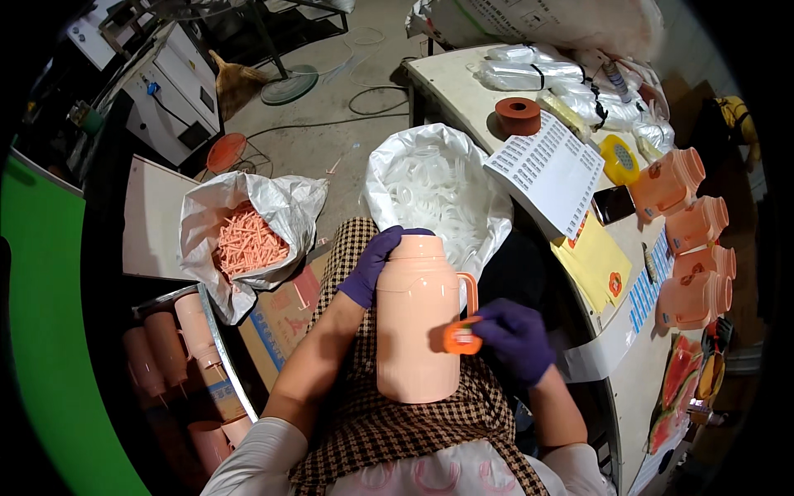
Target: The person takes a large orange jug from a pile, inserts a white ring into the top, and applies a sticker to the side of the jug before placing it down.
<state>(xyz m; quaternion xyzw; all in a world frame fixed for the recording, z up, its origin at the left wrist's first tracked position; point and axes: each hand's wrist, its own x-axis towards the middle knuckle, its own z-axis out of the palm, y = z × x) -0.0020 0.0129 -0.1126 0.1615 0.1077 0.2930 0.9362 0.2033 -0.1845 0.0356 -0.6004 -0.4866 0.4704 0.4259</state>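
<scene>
A pink plastic jug (416,326) with a side handle stands upright on my lap, over a checked apron (364,430). My left hand (376,264), in a purple glove, grips its upper left side near the top, with some fingers hidden behind it. In my right hand (517,341), also purple-gloved, a round orange sticker (461,337) is pinched between the fingers. The sticker is in front of the jug's right side, below the handle; whether it touches the jug I cannot tell.
Ahead is a white sack (385,165) of clear plastic parts; left of it, another sack (194,223) of pink sticks. Pink jugs (197,326) lie in a box at lower left. The right-hand table (463,74) holds label sheets (550,169), brown tape (518,116), a phone (614,205) and several pink jug bodies (666,186).
</scene>
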